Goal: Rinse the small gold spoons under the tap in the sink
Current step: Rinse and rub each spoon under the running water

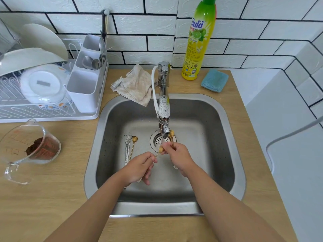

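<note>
Gold spoons, seen from the head view: one (161,148) pinched by its handle in the left hand (139,167) with its bowl under the tap (164,119) for rinsing, another (172,135) clasped in the right hand's (178,157) grip, a third (134,139) left lying in the sink (218,137), probably awaiting its turn.

Your wooden counter (232,168) holds the sink (225,109), dish rack (52,117), glass measuring jug (21,151), crumpled cloth (138,84), yellow soap bottle (197,49) and blue sponge (214,80).
</note>
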Demonstrator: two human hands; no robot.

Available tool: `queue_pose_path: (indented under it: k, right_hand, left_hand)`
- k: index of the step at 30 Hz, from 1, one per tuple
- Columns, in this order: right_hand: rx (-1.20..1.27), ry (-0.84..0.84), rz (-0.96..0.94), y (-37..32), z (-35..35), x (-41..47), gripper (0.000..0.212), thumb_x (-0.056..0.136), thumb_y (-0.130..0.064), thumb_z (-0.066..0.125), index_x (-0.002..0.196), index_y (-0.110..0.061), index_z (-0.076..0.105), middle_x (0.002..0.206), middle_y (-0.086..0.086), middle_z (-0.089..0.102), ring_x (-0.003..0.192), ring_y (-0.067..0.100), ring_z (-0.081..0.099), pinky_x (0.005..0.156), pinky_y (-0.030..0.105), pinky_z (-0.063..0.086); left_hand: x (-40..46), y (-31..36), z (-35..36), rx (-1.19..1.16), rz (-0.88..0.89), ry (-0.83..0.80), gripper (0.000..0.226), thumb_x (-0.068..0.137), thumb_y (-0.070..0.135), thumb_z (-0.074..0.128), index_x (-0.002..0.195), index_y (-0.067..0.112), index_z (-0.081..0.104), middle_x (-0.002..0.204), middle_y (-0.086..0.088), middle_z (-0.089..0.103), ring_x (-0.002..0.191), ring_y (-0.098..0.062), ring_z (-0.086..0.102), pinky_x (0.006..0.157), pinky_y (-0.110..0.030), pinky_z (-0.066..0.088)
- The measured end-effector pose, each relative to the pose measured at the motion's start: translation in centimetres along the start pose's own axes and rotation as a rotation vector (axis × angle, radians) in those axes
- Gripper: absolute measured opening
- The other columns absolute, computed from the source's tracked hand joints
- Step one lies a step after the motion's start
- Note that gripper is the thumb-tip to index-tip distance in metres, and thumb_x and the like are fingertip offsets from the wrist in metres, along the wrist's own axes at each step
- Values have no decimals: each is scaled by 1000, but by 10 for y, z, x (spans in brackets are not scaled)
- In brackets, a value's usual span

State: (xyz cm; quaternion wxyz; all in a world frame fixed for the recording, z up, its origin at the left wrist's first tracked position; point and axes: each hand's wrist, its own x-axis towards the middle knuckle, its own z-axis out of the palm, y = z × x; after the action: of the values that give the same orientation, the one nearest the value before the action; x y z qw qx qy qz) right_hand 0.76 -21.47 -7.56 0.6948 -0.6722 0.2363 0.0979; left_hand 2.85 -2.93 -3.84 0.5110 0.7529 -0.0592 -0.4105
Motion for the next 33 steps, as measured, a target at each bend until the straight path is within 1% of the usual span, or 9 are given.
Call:
queue_pose_path:
  k: [4, 8, 10, 15, 17, 20, 24, 28, 33]
  right_hand:
    - [68, -49, 8, -2, -2, 0, 10, 99, -16, 69, 102, -16, 78, 95, -7, 81, 55, -10, 61, 52, 4, 43]
    - [99, -44, 11, -1, 1, -1, 28, 84, -19, 86, 109, -14, 76, 91, -6, 71, 77, -1, 65, 73, 12, 52]
    - [85, -16, 4, -2, 3, -1, 22, 85, -22, 85, 103, -15, 76, 82, -8, 72, 80, 2, 68, 76, 14, 53]
    - [68, -83, 24, -6, -2, -3, 12, 103, -20, 64, 102, -19, 76, 91, -7, 81, 58, -10, 63, 54, 4, 43]
    - [76, -152, 22, -4, -2, -4, 15, 98, -11, 70, 110, -19, 73, 96, -5, 80, 70, -8, 68, 61, 5, 48]
    - [53, -147, -8, -6, 1, -7, 21, 90, -10, 79, 108, -19, 74, 81, -1, 72, 82, 3, 70, 78, 8, 50]
    - [-41, -117, -53, -5, 3, -7, 3, 95, -27, 74, 96, -24, 74, 91, -3, 82, 92, 2, 74, 75, 5, 47]
    - [-73, -8, -48, -5, 3, -5, 23, 90, -42, 77, 87, -20, 73, 84, -7, 81, 83, 0, 74, 80, 21, 47]
    - [-84, -63, -46, -2, 3, -4, 14, 100, -26, 66, 91, -22, 74, 85, -10, 81, 91, 0, 74, 81, 17, 47]
  left_hand:
    - [-1, 1, 0, -2, -26, 12, 22, 107, 21, 36, 99, 13, 55, 67, 4, 41, 46, -9, 31, 42, -23, 33]
    - [0, 1, 1, -47, -39, 9, 23, 107, 24, 36, 96, 16, 54, 64, 6, 41, 47, -9, 27, 44, -21, 22]
    - [1, 1, 2, -51, -40, 4, 23, 107, 25, 36, 95, 16, 54, 63, 7, 41, 47, -9, 27, 43, -21, 21]
    - [1, 0, 2, -88, -89, -13, 23, 107, 26, 35, 93, 17, 52, 60, 7, 36, 46, -9, 25, 41, -20, 19]
    - [1, 1, 0, -98, -100, -9, 23, 106, 25, 34, 93, 17, 52, 60, 7, 35, 46, -10, 24, 40, -19, 19]
    - [1, 2, 0, -120, -95, -7, 23, 105, 24, 34, 91, 17, 51, 59, 7, 35, 46, -10, 26, 39, -19, 23]
    - [2, 3, 1, -148, -94, -19, 23, 104, 31, 38, 91, 18, 51, 60, 6, 34, 45, -11, 27, 40, -22, 24]
    - [4, 1, -1, -60, -30, -19, 26, 104, 34, 40, 94, 17, 57, 58, 5, 44, 44, -11, 34, 40, -23, 29]
    - [6, -3, -1, 13, 2, 28, 27, 105, 27, 37, 90, 16, 56, 60, -5, 56, 39, -17, 38, 38, -23, 33]
